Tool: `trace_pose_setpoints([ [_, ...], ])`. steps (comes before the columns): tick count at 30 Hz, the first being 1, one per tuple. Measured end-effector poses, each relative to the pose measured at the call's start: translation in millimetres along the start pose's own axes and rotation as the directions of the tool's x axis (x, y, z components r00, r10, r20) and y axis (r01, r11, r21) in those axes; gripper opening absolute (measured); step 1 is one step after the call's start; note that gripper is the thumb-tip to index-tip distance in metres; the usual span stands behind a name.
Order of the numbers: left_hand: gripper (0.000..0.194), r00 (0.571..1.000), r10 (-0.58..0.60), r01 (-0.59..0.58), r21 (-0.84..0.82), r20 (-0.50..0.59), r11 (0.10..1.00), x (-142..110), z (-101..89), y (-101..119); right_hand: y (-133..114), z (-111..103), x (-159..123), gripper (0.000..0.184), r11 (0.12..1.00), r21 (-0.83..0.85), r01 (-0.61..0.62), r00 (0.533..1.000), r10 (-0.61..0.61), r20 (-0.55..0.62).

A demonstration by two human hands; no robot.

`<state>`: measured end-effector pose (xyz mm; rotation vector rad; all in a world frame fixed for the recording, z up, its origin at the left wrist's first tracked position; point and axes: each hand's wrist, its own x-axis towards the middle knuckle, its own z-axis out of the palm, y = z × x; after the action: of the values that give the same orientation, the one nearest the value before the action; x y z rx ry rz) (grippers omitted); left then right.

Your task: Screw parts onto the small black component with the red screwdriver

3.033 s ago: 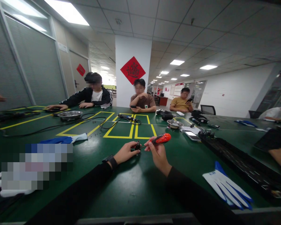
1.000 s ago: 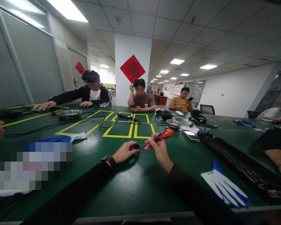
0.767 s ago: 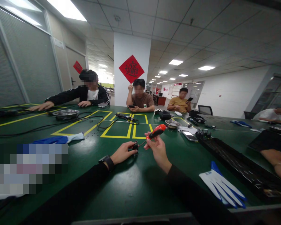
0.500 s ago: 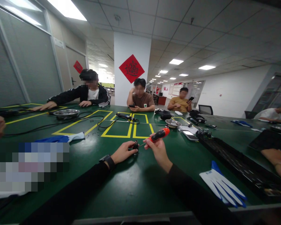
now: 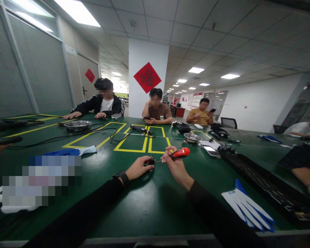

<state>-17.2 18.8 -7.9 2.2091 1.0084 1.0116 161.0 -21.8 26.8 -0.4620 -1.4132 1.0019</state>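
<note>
My left hand is closed around a small black cylindrical part with a metallic top, which stands upright at the table surface. Its exact kind is too small to make out. In my right hand is a screwdriver with a red and black handle, held sideways. The thin shaft points left at the side of the black part; whether the tip touches it I cannot tell. Right of my forearm lies a white and blue work glove.
A long black tray with small parts runs along the right. Near it lie a phone and a metal bowl. Another bowl, cables and a second glove are to the left. Several people sit around the green table.
My right hand keeps the screwdriver at the black part, its handle rolling and tilting and my fingers shifting on it. My left hand keeps its hold. The person at far left draws an arm back.
</note>
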Motion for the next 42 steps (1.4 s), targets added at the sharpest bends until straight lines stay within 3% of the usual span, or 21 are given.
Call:
trace_pose_setpoints([
  [3,0.026,1.000,0.014,-0.014,0.032,-0.013,0.999,0,1.4,1,-5,3,-3,0.024,1.000,-0.016,0.018,1.000,-0.017,0.012],
  [8,0.025,0.999,0.030,-0.029,0.050,-0.014,0.998,0,2.0,3,-18,6,-8,0.014,0.960,-0.244,0.136,0.988,-0.115,0.100],
  [11,0.024,1.000,0.025,-0.024,0.053,-0.016,0.998,0,1.7,3,-13,9,-11,0.012,0.981,-0.172,0.094,0.989,-0.072,0.132],
  [17,0.025,0.999,0.046,-0.044,0.055,-0.019,0.997,-1,2.2,2,8,15,-18,0.017,0.992,-0.081,0.100,0.995,-0.101,-0.012],
  [20,0.025,0.999,0.039,-0.037,0.075,-0.017,0.996,0,2.0,2,7,15,-18,0.025,0.978,-0.166,0.127,0.990,-0.134,-0.032],
  [23,0.026,0.999,0.045,-0.045,0.071,0.002,0.996,0,1.6,2,2,9,-14,0.015,0.950,-0.278,0.142,0.982,-0.170,-0.078],
  [31,0.028,0.999,0.036,-0.036,0.007,0.005,0.999,1,2.9,-3,12,-6,2,0.008,0.998,-0.044,0.033,0.998,-0.036,-0.058],
  [34,0.027,1.000,0.027,-0.027,0.005,0.009,1.000,1,2.3,0,12,-6,0,0.016,0.999,-0.005,0.036,0.996,-0.036,-0.080],
  [40,0.028,1.000,0.028,-0.028,0.016,0.002,0.999,-1,1.9,2,6,-7,-4,0.020,0.935,-0.338,0.109,0.979,-0.160,-0.126],
  [42,0.029,1.000,0.028,-0.028,0.023,0.001,0.999,-1,2.3,0,7,-7,-3,0.018,0.937,-0.337,0.090,0.974,-0.154,-0.168],
])
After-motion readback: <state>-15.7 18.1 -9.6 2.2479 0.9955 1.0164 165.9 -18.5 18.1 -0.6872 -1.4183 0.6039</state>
